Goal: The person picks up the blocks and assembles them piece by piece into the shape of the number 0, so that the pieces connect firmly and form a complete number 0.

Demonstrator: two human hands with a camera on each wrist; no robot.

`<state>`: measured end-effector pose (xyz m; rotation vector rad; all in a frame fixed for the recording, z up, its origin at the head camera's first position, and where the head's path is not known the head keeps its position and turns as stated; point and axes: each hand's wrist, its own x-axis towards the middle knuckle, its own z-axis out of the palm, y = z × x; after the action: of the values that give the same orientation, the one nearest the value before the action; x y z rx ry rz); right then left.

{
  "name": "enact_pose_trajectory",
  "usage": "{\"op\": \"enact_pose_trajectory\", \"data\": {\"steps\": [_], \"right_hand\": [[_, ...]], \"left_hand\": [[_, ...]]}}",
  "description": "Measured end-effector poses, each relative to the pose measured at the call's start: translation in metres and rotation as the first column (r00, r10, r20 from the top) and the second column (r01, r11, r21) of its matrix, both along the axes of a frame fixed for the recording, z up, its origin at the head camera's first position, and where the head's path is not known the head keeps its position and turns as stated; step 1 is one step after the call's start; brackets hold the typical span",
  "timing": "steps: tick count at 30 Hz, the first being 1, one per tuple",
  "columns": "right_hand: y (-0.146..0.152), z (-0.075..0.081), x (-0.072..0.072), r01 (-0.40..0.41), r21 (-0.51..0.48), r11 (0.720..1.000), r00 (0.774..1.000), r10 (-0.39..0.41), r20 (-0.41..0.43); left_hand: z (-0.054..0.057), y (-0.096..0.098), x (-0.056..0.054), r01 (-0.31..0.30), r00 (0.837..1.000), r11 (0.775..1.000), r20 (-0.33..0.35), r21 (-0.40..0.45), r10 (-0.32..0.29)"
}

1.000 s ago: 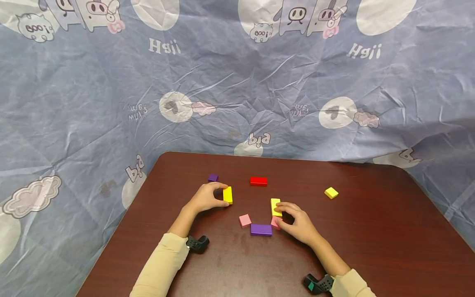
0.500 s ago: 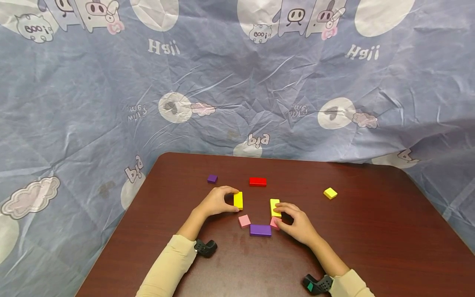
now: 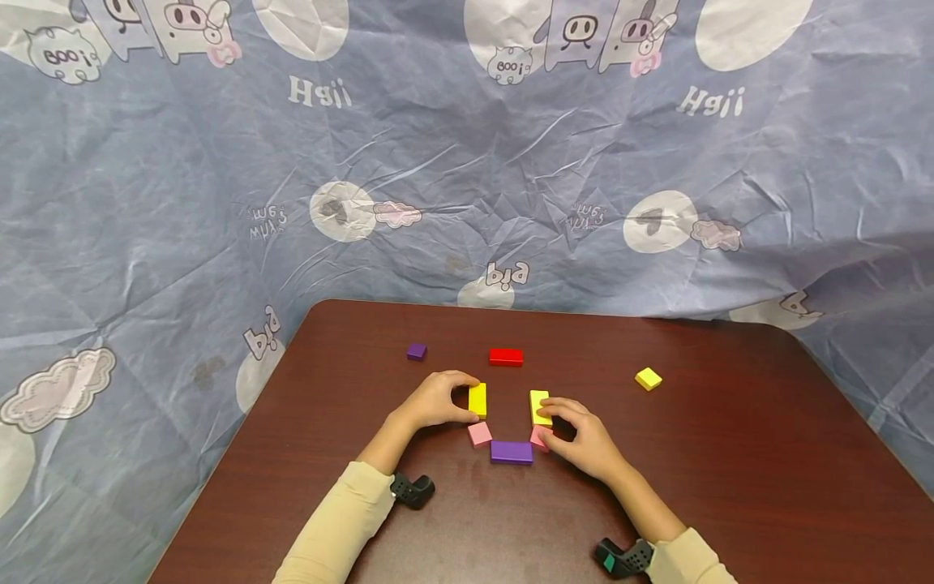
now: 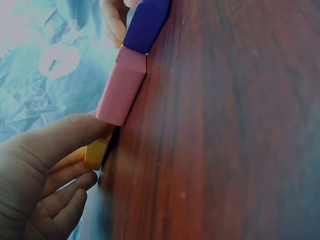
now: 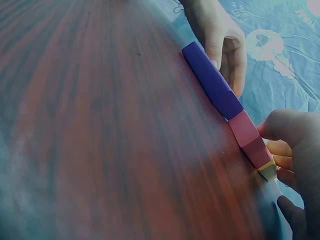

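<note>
My left hand pinches a yellow oblong block between thumb and fingertips, just behind a pink square block. My right hand has its fingers curled at a second yellow oblong block, with the thumb against another pink block. A purple oblong block lies between the two pink ones, at the near side. In the left wrist view, the left thumb reaches behind the pink block, which partly hides the held yellow block. The right wrist view shows the right thumb at its pink block.
A red oblong block lies farther back on the dark wooden table. A small purple block is at back left and a small yellow block at right. A patterned cloth hangs behind the table.
My left hand has carried its yellow block rightward and toward the near side, to just behind the left pink block. The right hand has stayed in place.
</note>
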<state>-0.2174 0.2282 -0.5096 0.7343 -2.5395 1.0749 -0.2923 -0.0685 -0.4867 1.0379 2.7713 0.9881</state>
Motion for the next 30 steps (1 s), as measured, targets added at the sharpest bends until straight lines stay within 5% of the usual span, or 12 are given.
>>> {"op": "enact_pose_trajectory", "data": {"steps": [10,30], "right_hand": [[-0.0007,0.0022,0.0000,0.014,0.009,1.000,1.000,-0.014,0.006],[-0.0020,0.0022,0.0007,0.027,0.026,0.999,1.000,-0.028,0.009]], "left_hand": [[0.0041,-0.0040,0.0021,0.052,0.998,0.998,-0.017,-0.032,-0.052],[0.0010,-0.0066,0.0098,0.049,0.999,0.999,-0.015,-0.017,-0.049]]}}
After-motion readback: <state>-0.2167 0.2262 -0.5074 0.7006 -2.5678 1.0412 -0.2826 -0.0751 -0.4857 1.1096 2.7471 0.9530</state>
